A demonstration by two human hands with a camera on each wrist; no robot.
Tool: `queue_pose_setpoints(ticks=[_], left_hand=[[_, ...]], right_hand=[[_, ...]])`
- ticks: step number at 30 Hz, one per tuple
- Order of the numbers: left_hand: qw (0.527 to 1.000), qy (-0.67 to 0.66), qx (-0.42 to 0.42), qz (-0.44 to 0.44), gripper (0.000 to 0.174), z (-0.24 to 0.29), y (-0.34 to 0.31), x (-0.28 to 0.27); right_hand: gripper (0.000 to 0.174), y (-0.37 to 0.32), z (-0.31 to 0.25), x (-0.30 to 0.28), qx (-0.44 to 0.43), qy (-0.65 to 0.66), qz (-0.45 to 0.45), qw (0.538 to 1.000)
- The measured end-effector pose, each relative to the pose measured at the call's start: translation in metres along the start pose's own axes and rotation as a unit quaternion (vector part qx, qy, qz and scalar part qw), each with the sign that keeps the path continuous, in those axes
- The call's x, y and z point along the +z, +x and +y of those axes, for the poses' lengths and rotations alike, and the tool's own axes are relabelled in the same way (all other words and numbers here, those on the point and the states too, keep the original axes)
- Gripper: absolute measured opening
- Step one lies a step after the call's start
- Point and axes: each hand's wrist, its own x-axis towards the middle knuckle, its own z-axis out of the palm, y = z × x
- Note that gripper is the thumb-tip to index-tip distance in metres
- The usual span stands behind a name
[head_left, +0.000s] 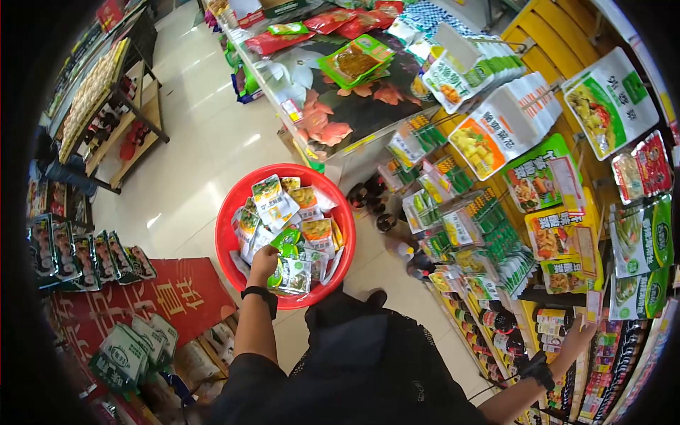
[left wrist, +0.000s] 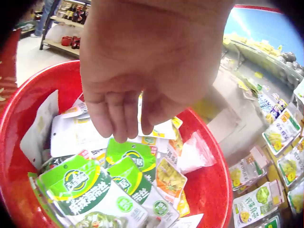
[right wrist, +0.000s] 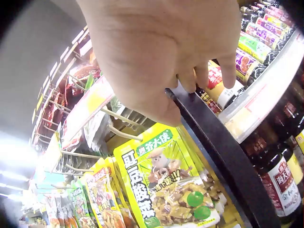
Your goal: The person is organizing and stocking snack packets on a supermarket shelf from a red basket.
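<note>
My left hand (head_left: 264, 265) is over a red plastic basin (head_left: 228, 205) full of flat food packets. In the left wrist view its fingers point down, with fingertips close over white packets (left wrist: 78, 137) and green-topped packets (left wrist: 80, 183) printed with vegetables. At the right-hand display my right hand (head_left: 577, 340) is at a black shelf bar (right wrist: 213, 142), its thumb side and fingers to either side of the bar's end. Just below it hangs a yellow packet of pickled vegetables (right wrist: 166, 175). Brown-capped sauce bottles (right wrist: 223, 85) stand beyond its fingers.
A table with a floral cloth (head_left: 329, 127) carries red and green packets ahead. Hanging packets (head_left: 485, 138) fill the yellow rack on the right. Dark bottles (head_left: 386, 223) stand on the floor beside the basin. A red banner (head_left: 177, 290) and more hanging packets (head_left: 92, 258) are at the left.
</note>
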Motion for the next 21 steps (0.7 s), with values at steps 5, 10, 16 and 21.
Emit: queue_pose_setpoints(ticks=[5,10,16,21], left_hand=[[0.993,-0.010,-0.107,-0.051,0.026,-0.059,-0.001,0.025],[0.991,0.036,-0.125,-0.025,0.034,-0.085,-0.010,0.052],[0.955,-0.070,-0.287,-0.032,0.053,-0.085,-0.023,0.047],[0.931,-0.112,-0.339,-0.071,0.060,-0.113,-0.019,0.061]], right_hand=[[0.066,0.006,-0.035,-0.016,0.029,0.035,-0.019,0.999],[0.064,0.012,-0.019,-0.025,0.148,-0.032,-0.142,0.978],[0.060,-0.010,0.007,-0.017,0.119,0.115,-0.347,0.923],[0.056,-0.039,-0.047,-0.010,0.121,0.076,-0.460,0.877]])
